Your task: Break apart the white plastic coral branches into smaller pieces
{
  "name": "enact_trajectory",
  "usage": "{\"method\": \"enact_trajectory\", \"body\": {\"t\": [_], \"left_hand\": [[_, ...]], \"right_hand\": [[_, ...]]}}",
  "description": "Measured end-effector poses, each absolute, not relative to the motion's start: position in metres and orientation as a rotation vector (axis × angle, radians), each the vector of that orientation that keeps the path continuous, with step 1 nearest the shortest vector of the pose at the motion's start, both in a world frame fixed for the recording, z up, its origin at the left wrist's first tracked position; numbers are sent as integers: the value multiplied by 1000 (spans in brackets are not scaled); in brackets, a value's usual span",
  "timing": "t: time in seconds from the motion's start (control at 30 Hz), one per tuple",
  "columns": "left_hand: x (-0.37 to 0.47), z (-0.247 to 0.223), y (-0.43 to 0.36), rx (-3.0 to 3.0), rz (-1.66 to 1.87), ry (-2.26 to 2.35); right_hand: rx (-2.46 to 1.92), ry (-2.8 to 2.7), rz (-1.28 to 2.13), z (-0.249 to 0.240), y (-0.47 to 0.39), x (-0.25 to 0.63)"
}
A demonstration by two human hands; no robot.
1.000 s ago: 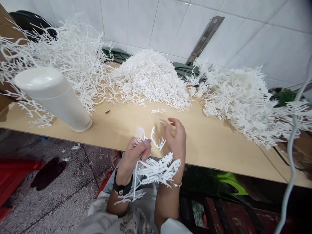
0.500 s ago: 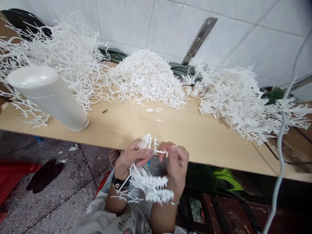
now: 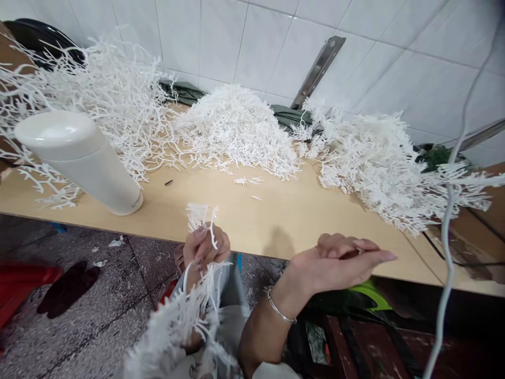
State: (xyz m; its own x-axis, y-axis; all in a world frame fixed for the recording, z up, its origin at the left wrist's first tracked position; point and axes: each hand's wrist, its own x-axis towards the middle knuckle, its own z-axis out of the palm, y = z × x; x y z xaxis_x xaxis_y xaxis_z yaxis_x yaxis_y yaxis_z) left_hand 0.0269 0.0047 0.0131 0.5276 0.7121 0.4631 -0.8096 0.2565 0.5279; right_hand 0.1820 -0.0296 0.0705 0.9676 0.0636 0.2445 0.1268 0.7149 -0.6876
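My left hand (image 3: 207,246) is closed around a bunch of white branched pieces (image 3: 177,310) at the table's front edge. Most of the bunch hangs below the fist, over my forearm, and is blurred. A feathery tip and a thin curved twig (image 3: 213,227) stick up above the fingers. My right hand (image 3: 343,260) is apart from it, off to the right over the table edge, with its fingers curled together and the thumb stretched along them. Whether anything lies inside the right fingers is hidden.
White branched pieces lie in a left heap (image 3: 118,105), a middle heap (image 3: 240,126) and a right heap (image 3: 371,158). A white bottle (image 3: 82,158) stands left on the table (image 3: 221,197). A white cable (image 3: 445,237) hangs at the right.
My right hand has moved away to the right from my left hand. My left hand has shifted left and turned, and the hanging bunch has swung left and down.
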Motion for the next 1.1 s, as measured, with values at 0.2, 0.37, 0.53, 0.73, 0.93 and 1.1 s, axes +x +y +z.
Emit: {"method": "enact_trajectory", "body": {"t": [0.2,0.37,0.53,0.73,0.93,1.1], "left_hand": [[25,42,-9,588,1228,392],[33,40,-6,779,1244,566],[29,36,-2,912,1249,707],[28,39,-4,973,1246,739],[26,43,-5,941,1332,685],[19,46,-5,978,1389,656]], "right_hand": [[-1233,-841,347,54,5,181],[-1415,-1050,533,46,0,171],[-1209,-1129,906,51,-35,164],[-1175,-1344,1032,47,-58,170],[-1228,-994,760,43,-60,164],[-1195,-851,746,36,-69,165]]}}
